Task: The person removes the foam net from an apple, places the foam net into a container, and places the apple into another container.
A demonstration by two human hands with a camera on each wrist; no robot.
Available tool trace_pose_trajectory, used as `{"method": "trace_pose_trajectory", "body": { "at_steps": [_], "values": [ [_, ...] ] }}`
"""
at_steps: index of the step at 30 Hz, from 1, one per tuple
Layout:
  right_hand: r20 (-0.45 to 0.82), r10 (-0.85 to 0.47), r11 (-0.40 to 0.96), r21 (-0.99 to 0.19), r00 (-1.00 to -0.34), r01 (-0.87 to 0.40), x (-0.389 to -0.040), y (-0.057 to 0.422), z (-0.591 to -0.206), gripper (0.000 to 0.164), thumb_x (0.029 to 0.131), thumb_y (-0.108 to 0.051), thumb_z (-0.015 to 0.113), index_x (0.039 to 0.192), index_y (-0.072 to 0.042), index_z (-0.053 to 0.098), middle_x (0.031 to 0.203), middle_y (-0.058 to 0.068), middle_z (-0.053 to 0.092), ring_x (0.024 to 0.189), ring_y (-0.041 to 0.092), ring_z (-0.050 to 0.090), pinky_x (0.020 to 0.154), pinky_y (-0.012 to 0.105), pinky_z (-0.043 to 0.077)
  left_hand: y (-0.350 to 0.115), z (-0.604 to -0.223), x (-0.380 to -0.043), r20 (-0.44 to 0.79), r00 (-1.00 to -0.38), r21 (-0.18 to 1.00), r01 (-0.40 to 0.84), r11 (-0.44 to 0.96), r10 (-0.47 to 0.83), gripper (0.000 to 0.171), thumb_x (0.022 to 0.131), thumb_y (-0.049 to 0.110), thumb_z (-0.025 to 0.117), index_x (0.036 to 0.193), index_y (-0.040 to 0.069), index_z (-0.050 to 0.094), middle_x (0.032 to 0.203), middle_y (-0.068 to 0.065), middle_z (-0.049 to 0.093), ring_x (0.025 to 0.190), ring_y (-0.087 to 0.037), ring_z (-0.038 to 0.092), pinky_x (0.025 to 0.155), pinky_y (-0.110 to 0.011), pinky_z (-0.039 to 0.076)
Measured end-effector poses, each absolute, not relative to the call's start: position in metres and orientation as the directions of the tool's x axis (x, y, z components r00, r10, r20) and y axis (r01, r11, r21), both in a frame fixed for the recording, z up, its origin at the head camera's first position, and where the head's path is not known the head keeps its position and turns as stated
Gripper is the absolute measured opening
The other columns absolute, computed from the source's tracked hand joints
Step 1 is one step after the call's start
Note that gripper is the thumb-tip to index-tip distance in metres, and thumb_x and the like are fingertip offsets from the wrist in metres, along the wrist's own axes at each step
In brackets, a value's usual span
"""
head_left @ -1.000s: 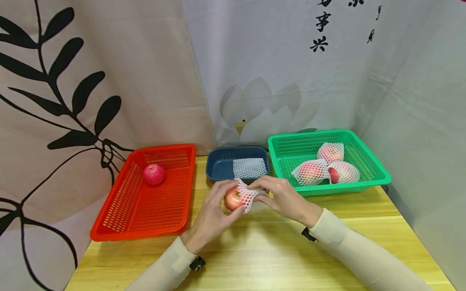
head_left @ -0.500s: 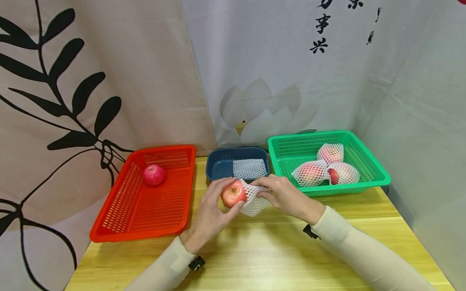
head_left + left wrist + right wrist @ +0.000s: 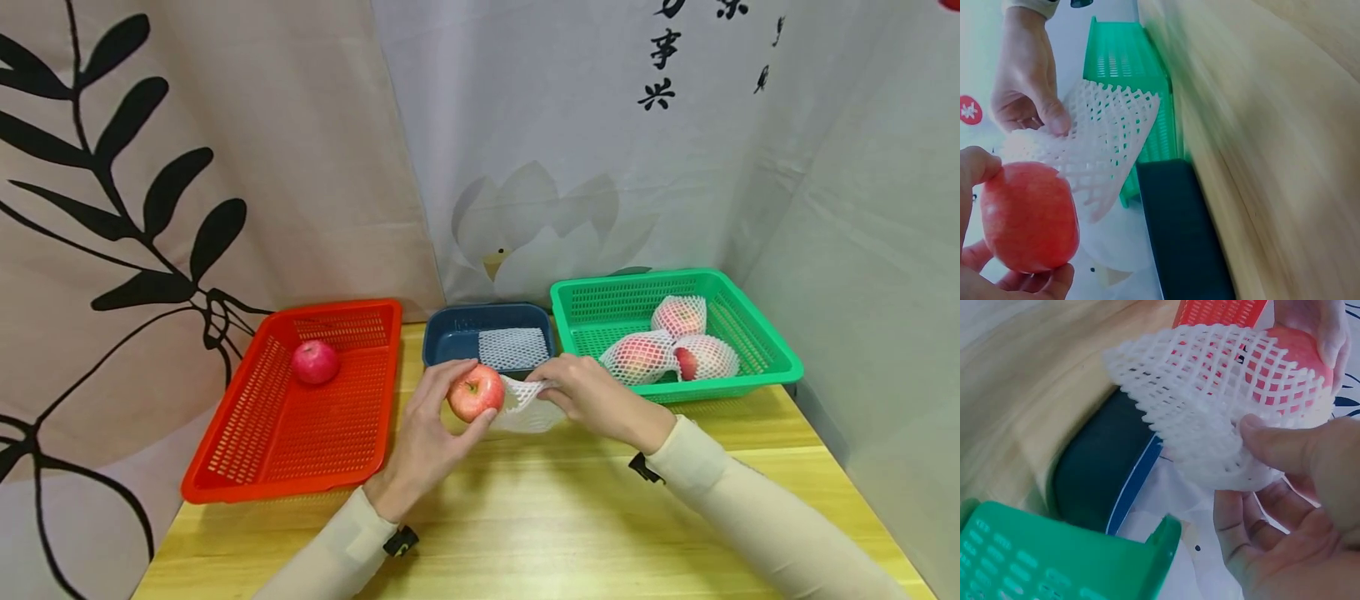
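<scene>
My left hand point(image 3: 426, 439) grips an apple point(image 3: 477, 393); my right hand point(image 3: 600, 400) pinches foam netting point(image 3: 531, 414).
The curtain point(image 3: 540, 100) behind carries the black characters point(image 3: 657, 94) 事 and 兴.

There are two hands point(image 3: 431, 435), five apples point(image 3: 477, 393), two baskets point(image 3: 322, 437), one tray point(image 3: 452, 348) and one held net point(image 3: 1105, 140).

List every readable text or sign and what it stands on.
"事兴", reading downward, on the cloth backdrop.
Characters at the top edge: cut off.
Black marks further right: too small.
Red disc, left wrist view: white sign too blurred.
Left wristband: faint mark, too small.
</scene>
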State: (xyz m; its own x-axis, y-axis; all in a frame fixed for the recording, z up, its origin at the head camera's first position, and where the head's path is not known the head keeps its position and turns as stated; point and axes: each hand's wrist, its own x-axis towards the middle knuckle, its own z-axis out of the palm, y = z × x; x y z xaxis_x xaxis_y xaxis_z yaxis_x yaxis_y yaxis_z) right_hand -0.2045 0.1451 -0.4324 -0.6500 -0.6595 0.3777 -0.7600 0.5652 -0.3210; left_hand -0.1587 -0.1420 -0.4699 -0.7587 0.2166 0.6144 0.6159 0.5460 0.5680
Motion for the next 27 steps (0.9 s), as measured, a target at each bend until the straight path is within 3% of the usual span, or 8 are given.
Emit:
{"method": "trace_pose_trajectory", "body": {
  "at_steps": [9,16,27],
  "values": [
    [0.382,-0.635,0.592,-0.317,-0.671,-0.741,-0.214,0.147,-0.427,0.016,0.102,-0.001,0.087,0.117,-0.005,0.086,0.112,0.008,0.088,0.102,0.027,0.083,0.089,0.046,0.071,-0.148,-0.467,-0.158,0.566,-0.792,0.584,0.581,0.566,0.229,0.071,0.097,0.026,0.098,0.16,0.016,0.067,0.156,-0.006,0.067,0.14,-0.022,0.069,0.115,-0.045,0.067],
    [0.349,-0.614,0.629,-0.326,-0.708,-0.706,-0.222,0.146,-0.418,0.013,0.104,-0.002,0.085,0.117,-0.004,0.086,0.112,0.01,0.087,0.101,0.028,0.083,0.088,0.047,0.072,-0.15,-0.47,-0.156,0.563,-0.792,0.566,0.578,0.588,0.237,0.071,0.094,0.024,0.1,0.157,0.011,0.069,0.152,-0.01,0.069,0.134,-0.026,0.071,0.109,-0.047,0.069],
    [0.342,-0.601,0.654,-0.308,-0.722,-0.69,-0.238,0.14,-0.402,0.012,0.105,-0.002,0.084,0.117,-0.002,0.085,0.11,0.013,0.087,0.096,0.026,0.084,0.084,0.044,0.072,-0.149,-0.474,-0.153,0.556,-0.787,0.542,0.587,0.601,0.267,0.07,0.095,0.025,0.1,0.158,0.013,0.071,0.153,-0.012,0.07,0.134,-0.03,0.076,0.106,-0.046,0.071]
  ]
}}
